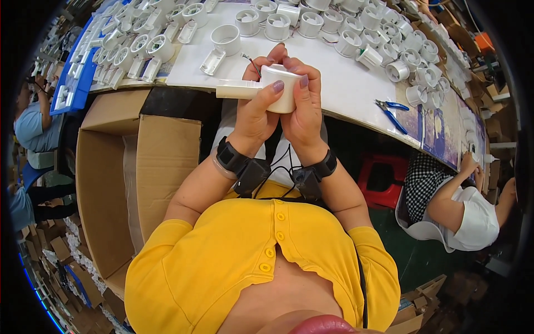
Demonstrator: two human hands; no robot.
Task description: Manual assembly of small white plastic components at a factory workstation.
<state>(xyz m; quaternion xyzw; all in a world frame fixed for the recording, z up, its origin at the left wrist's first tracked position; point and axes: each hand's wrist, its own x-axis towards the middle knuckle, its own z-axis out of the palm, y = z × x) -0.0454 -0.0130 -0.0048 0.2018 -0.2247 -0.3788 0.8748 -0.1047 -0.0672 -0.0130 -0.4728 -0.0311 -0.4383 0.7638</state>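
Note:
Between them, my left hand [257,106] and my right hand [306,97] hold a white plastic housing [282,100] above the table's near edge. It has a round cup-shaped body and a flat handle [236,89] that sticks out to the left. Both thumbs press on the body, and the other fingers wrap round its far side. A few thin dark and red wires [251,61] stick up beside my left fingers. Just beyond, on the white table [194,65], lie an empty white ring-shaped shell [226,38] and a small white handle cover [212,61].
Many white round fan housings [278,25] crowd the table's far side and right. Blue-handled cutters [394,114] lie at the right. A blue tray [75,78] with white parts stands left, above an open cardboard box [167,161]. A co-worker [461,214] sits right, near a red stool [381,178].

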